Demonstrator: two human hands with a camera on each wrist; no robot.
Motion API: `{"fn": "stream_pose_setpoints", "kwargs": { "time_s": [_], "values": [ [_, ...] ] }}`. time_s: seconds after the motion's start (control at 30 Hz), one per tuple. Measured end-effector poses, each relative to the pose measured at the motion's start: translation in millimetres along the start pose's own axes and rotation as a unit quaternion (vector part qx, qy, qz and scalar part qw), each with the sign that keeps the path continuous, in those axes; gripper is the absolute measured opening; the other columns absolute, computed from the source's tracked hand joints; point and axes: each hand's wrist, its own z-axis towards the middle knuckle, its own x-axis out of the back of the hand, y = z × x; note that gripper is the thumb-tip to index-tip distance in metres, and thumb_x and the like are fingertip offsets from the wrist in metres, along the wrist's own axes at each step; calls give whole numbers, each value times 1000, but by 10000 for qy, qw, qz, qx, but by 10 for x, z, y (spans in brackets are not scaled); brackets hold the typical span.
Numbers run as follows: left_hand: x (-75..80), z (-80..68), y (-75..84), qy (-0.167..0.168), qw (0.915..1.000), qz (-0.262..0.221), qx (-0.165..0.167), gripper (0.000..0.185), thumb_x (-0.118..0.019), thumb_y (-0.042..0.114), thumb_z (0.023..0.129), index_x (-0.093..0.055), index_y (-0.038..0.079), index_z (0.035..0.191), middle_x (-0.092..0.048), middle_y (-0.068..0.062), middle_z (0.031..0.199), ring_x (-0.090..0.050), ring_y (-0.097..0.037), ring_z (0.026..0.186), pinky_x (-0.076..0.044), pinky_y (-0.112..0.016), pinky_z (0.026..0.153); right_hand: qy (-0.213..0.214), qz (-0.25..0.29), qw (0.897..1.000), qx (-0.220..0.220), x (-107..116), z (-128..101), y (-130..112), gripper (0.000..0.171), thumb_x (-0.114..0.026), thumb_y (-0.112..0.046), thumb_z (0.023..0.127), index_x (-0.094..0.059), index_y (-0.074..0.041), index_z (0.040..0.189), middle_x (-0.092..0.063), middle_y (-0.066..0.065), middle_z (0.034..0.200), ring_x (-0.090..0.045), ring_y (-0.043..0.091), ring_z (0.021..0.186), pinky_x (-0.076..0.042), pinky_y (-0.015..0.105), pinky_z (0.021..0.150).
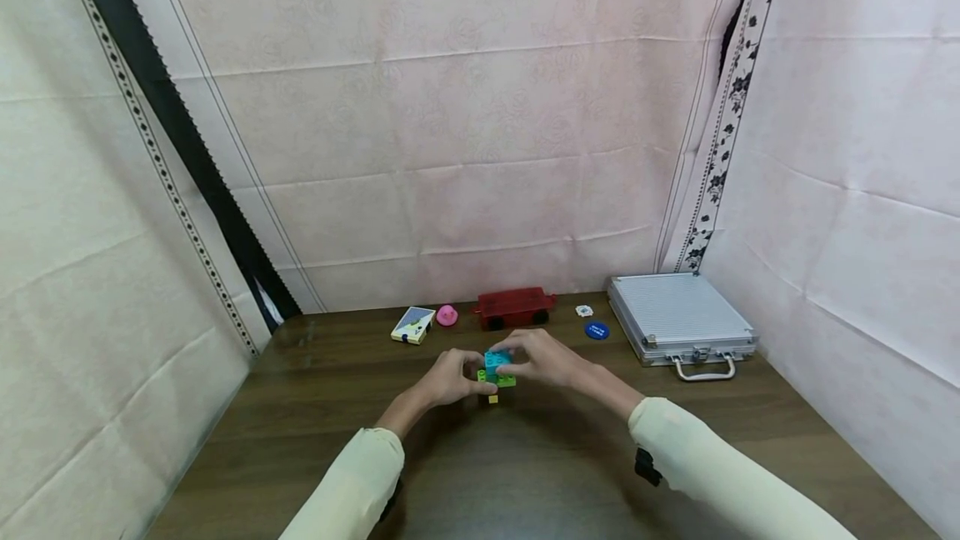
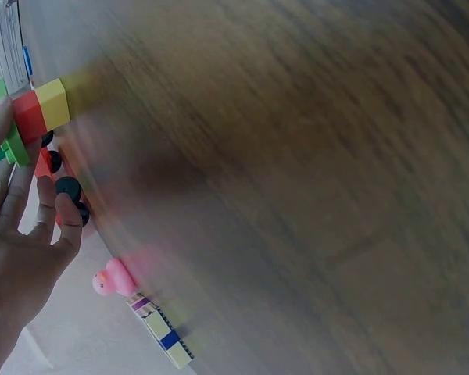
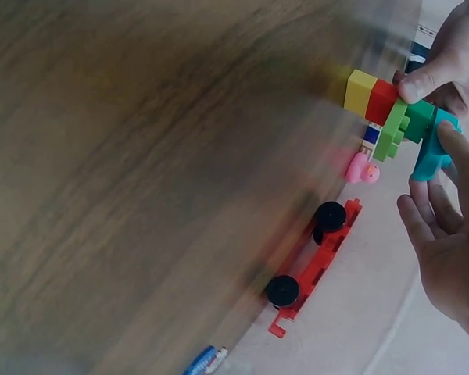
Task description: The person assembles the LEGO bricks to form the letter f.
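Note:
A small stack of toy bricks (image 1: 496, 379) is held just above the brown table (image 1: 525, 473), in the middle. From the bottom it is a yellow brick (image 3: 359, 91), a red brick (image 3: 381, 101), a green plate (image 3: 397, 131) and a teal brick (image 3: 431, 156). My left hand (image 1: 471, 375) grips the stack from the left, its thumb (image 3: 426, 78) on the red brick. My right hand (image 1: 519, 362) pinches the teal brick from the right, its forefinger (image 3: 456, 142) lying on it. In the left wrist view the left fingers (image 2: 8, 168) lie beside the red brick (image 2: 29, 117).
Along the back edge lie a card box (image 1: 412, 324), a pink duck (image 1: 447, 315), a red wheeled cart (image 1: 516, 307), a white chip (image 1: 584, 311) and a blue chip (image 1: 596, 329). A closed aluminium case (image 1: 678, 322) sits at the back right. Cloth walls enclose three sides.

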Motion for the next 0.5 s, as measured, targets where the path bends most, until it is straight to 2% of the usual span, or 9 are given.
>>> {"fn": "stream_pose_setpoints", "kwargs": {
  "time_s": [0.13,0.33,0.5],
  "values": [
    [1,-6,2,2,10000,11,-20,30,-83,34,91,-74,15,111,-64,0,88,-58,-21,83,-47,-30,66,-78,-52,10000,-11,8,19,9,35,-75,-24,98,-72,-14,132,-68,-1,114,-65,12,99,-58,34,87],
    [10,-7,3,-18,10000,64,26,32,-83,36,90,-74,15,113,-65,1,90,-57,-20,84,-48,-31,69,-206,-232,9995,-61,1,24,20,37,-75,-28,98,-71,-17,133,-68,-4,114,-63,6,98,-55,23,86],
    [19,-10,19,-41,9999,94,42,36,-83,36,90,-74,14,116,-65,1,90,-58,-20,84,-49,-31,69,-173,-311,9993,-90,-9,7,16,39,-76,-29,97,-71,-17,134,-68,-4,114,-64,8,99,-54,23,87]
  ]
}}
